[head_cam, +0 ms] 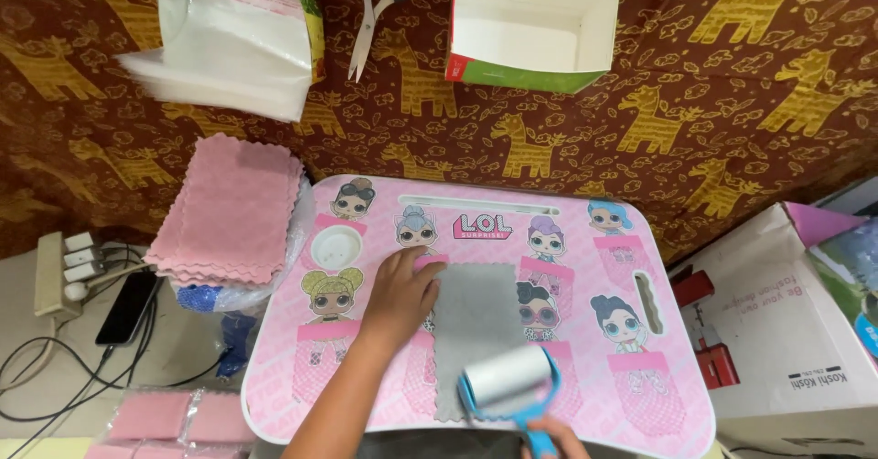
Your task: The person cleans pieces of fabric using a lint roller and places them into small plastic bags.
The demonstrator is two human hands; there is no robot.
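Note:
A grey cloth [476, 317] with zigzag edges lies flat on a small pink table [658, 395] printed with cartoon dolls. My left hand [402, 296] presses down on the cloth's left edge, fingers spread. My right hand [551, 439], only partly in view at the bottom edge, grips the blue handle of a lint roller [508, 378]. The roller's white drum rests on the near end of the grey cloth.
A stack of pink cloths [230, 210] sits left of the table. Bagged pink cloths [169, 418] lie at bottom left, beside a phone [126, 308] and power strip [64, 267]. Clear bags [229, 43], scissors [370, 6] and an open box [530, 25] lie beyond. A cardboard box [786, 322] stands right.

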